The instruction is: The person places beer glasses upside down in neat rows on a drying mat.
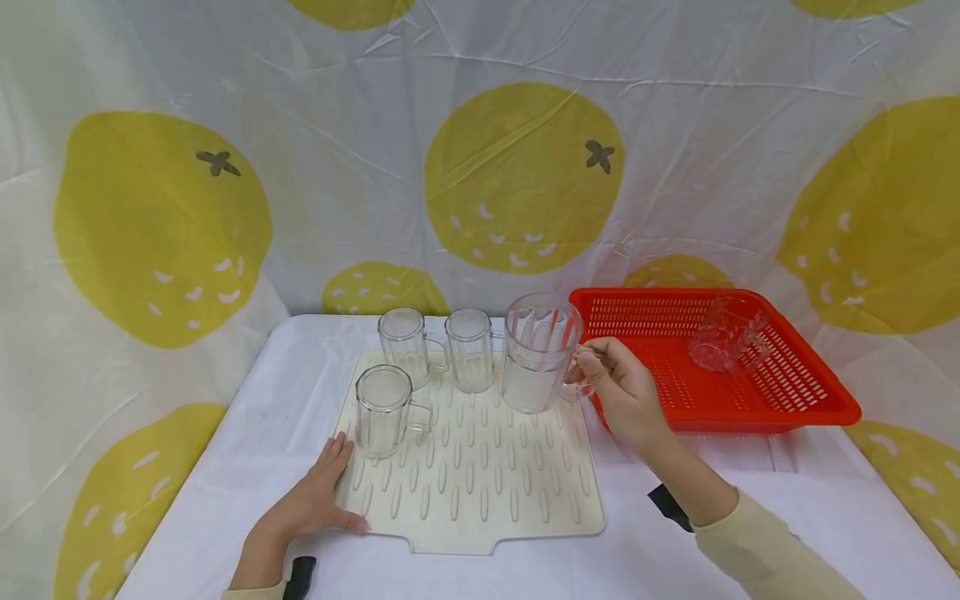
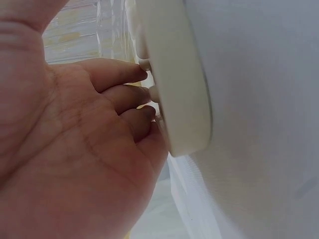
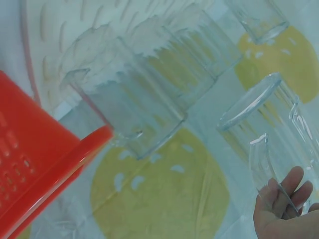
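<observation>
My right hand pinches the handle of a clear glass mug above the back right of a cream drying mat. In the head view this mug overlaps another clear mug behind it. In the right wrist view the same hand has its fingers at the held mug's handle. My left hand rests at the mat's left front corner, fingers extended along the edge. In the left wrist view, the left hand's fingertips touch the thick mat edge.
Several clear mugs stand on the mat: a back-left mug, a back-middle mug and a front-left mug among them. Right of the mat is a red perforated basket with a glass mug lying inside. A lemon-print curtain hangs behind.
</observation>
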### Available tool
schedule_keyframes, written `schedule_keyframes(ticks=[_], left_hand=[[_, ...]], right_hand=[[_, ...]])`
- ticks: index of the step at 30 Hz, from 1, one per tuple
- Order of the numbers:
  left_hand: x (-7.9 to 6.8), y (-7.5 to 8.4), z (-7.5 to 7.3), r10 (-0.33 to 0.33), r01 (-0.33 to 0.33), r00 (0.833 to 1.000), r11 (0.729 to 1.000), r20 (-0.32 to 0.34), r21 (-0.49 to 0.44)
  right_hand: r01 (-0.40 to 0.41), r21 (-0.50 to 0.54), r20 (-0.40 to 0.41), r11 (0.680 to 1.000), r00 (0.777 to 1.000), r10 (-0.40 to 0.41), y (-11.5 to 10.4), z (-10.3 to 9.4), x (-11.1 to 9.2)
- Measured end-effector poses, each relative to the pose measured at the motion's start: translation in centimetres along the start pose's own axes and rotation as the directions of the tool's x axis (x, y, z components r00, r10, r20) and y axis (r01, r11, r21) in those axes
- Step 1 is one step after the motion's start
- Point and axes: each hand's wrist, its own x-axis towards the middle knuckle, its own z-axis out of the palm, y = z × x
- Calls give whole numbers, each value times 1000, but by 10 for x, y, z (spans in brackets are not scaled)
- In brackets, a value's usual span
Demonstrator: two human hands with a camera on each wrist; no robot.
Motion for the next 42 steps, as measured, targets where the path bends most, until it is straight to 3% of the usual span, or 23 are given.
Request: schedule_keyframes(ticks=[22, 34, 38, 42], left_hand=[[1, -3, -1, 8, -8, 1000, 1000, 10, 0], [2, 2, -6, 11, -10, 1000, 1000, 21, -20], [-6, 6, -16, -4, 4, 1000, 1000, -28, -9], [-26, 19, -30, -21, 23, 996, 1000, -89, 17]], right_hand=[[133, 161, 150, 978, 976, -158, -1, 39, -2], [125, 136, 194, 983, 969, -150, 5, 48, -3], [118, 133, 196, 984, 970, -143, 6, 49, -3], [122, 141, 198, 982, 969, -148, 7, 48, -4]])
